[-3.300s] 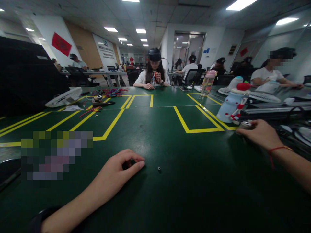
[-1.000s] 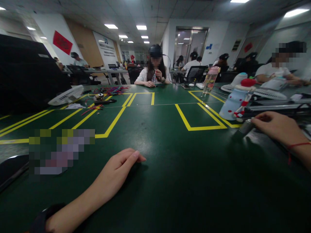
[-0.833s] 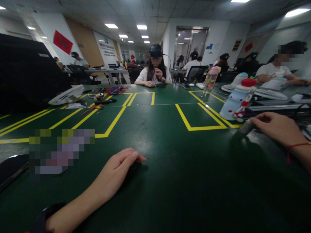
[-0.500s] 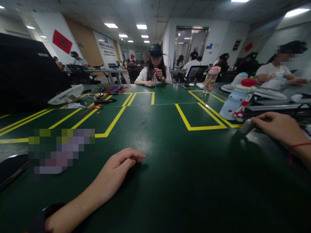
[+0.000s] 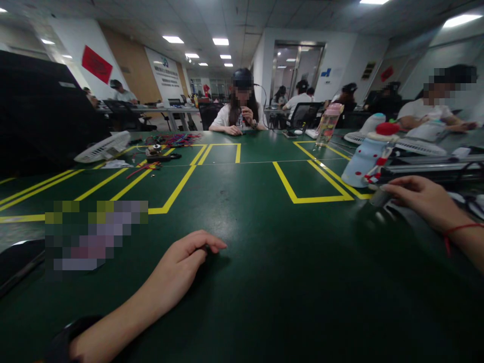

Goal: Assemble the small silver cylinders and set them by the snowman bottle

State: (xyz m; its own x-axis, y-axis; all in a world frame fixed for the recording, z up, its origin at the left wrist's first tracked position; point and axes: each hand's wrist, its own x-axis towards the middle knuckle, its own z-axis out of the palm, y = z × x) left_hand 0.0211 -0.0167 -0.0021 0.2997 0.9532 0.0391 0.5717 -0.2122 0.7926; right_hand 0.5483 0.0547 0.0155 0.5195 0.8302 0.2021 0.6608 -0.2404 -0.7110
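Observation:
My right hand pinches a small grey metallic cylinder between thumb and fingers at the right of the table, tilted just above or on the surface; its exact kind is not clear. Close behind it stands a light blue bottle with red dots and a red top. My left hand rests palm down on the dark green table, its index finger stretched forward and the other fingers partly hidden beneath. Nothing shows in it.
Yellow tape lines mark the table. To the left lie a white fan, coloured wires and a black phone-like object. A pink-lidded bottle stands farther back. Across the table sits a person.
My right hand has shifted slightly left with the grey cylinder, which has turned a little. The left hand keeps its place. Opposite, the person's raised hand has changed slightly.

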